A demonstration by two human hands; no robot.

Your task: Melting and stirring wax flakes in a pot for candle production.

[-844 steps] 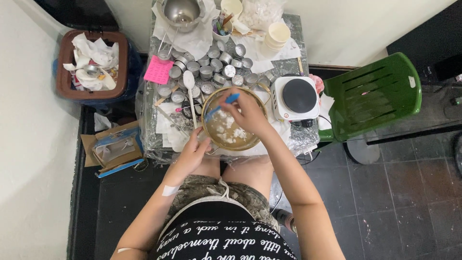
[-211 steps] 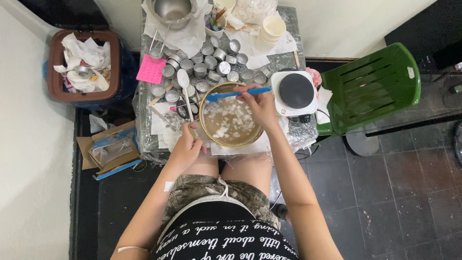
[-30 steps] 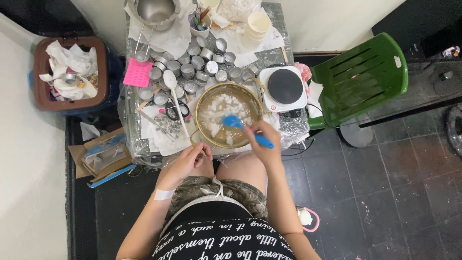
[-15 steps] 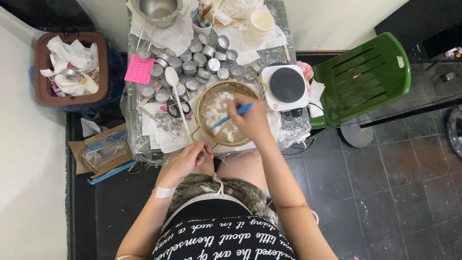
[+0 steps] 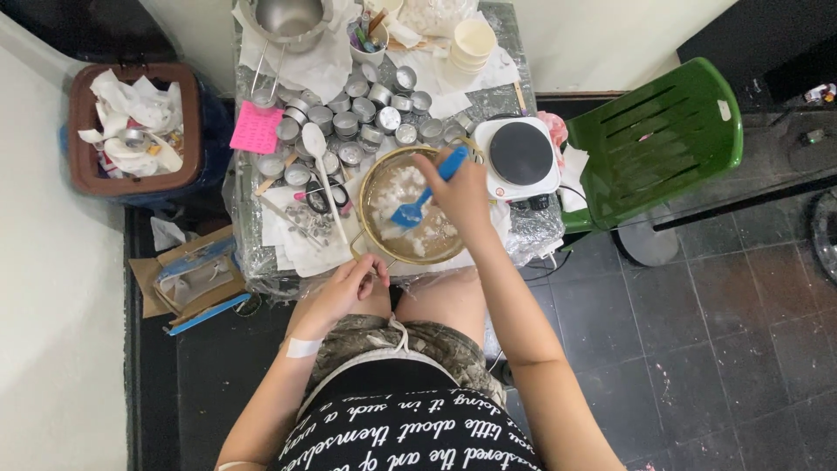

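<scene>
A gold-rimmed pot sits at the near edge of the small table, filled with brownish liquid and white chunks. My right hand is over the pot's right side, holding a blue spatula whose blade dips into the mix. My left hand is at the pot's near-left edge, fingers curled at its handle; whether it grips the handle is unclear.
Several small metal tins, a white spoon, a pink note, paper cups and a steel pot crowd the table. A white hot plate stands right. A green chair, a bin and a cardboard box surround it.
My right hand has swung the blue spatula around inside the pot, from the near side to the right side. My left hand stays at the pot's near-left edge.
</scene>
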